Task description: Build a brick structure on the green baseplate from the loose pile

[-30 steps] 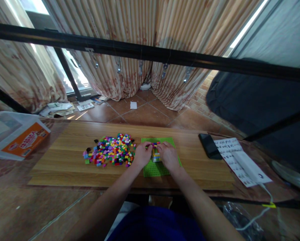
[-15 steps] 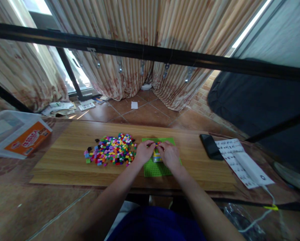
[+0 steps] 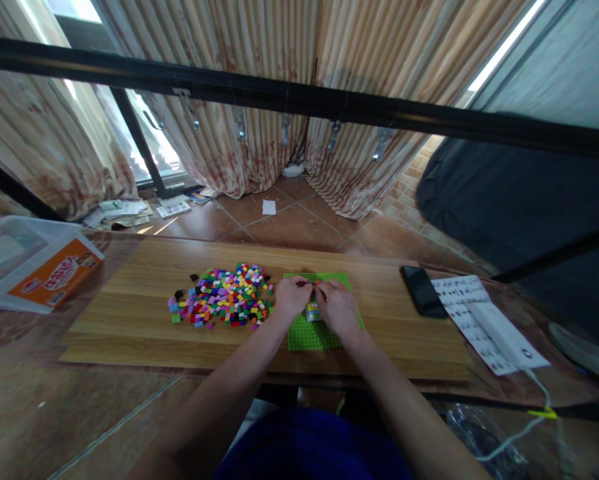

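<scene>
A green studded baseplate (image 3: 307, 339) lies on the wooden board, with a small build of colourful toy bricks (image 3: 313, 312) on it, mostly yellow, white and blue where it shows. My left hand (image 3: 292, 296) is closed in a pinch at the build's upper left; what its fingertips hold is too small to make out. From the other side my right hand (image 3: 337, 307) has its fingers closed against the build's upper right edge. Specks of red and orange show between the two sets of fingertips. Both hands cover much of the build. A pile of loose toy bricks (image 3: 224, 297) spreads left of the baseplate.
A black phone (image 3: 422, 291) and a printed sheet (image 3: 484, 320) with a white cable lie at the right. At the far left stands a clear plastic box (image 3: 27, 267) with an orange label. A black bar (image 3: 299, 99) crosses beyond the wooden board (image 3: 129, 333).
My left hand has shifted slightly right, towards the right hand, with its fingers still pinched. The right hand stays nearly in place at the brick build.
</scene>
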